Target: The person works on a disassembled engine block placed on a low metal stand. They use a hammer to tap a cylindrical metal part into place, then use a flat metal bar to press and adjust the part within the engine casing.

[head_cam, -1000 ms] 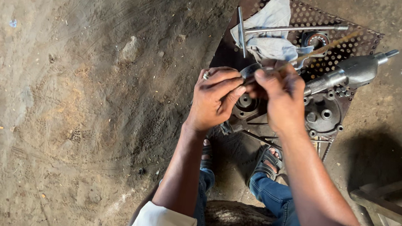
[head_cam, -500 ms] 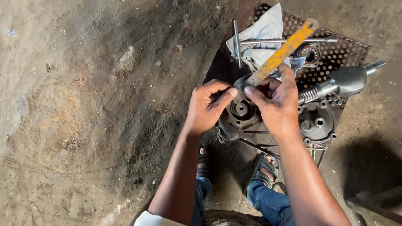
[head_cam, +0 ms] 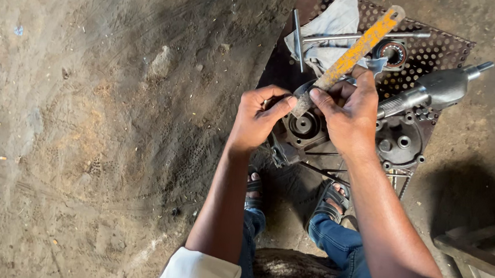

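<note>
Left hand: your left hand (head_cam: 258,119) is closed in a pinch, thumb and fingers on the lower tip of the tool and on a small dark part there that is too hidden to name.
Right hand: your right hand (head_cam: 348,115) is wrapped shut around the tool's shaft, just above the engine casing (head_cam: 399,140).
Tool: the yellow-handled tool (head_cam: 357,47) slants up and away from you, handle end over the perforated metal tray (head_cam: 440,48).
Progress: the casing lies open with its round bores bare; the bearing (head_cam: 393,52) sits loose on the tray, so fitting looks unfinished.
Nearby: a grey cloth (head_cam: 332,27), thin rods (head_cam: 297,39) and a grey metal shaft part (head_cam: 437,90) lie close around your hands.
Edges and room: bare dirt floor (head_cam: 82,112) to your left is open; a metal frame (head_cam: 476,248) crowds your right, and your sandalled feet (head_cam: 328,203) sit just under the casing.
</note>
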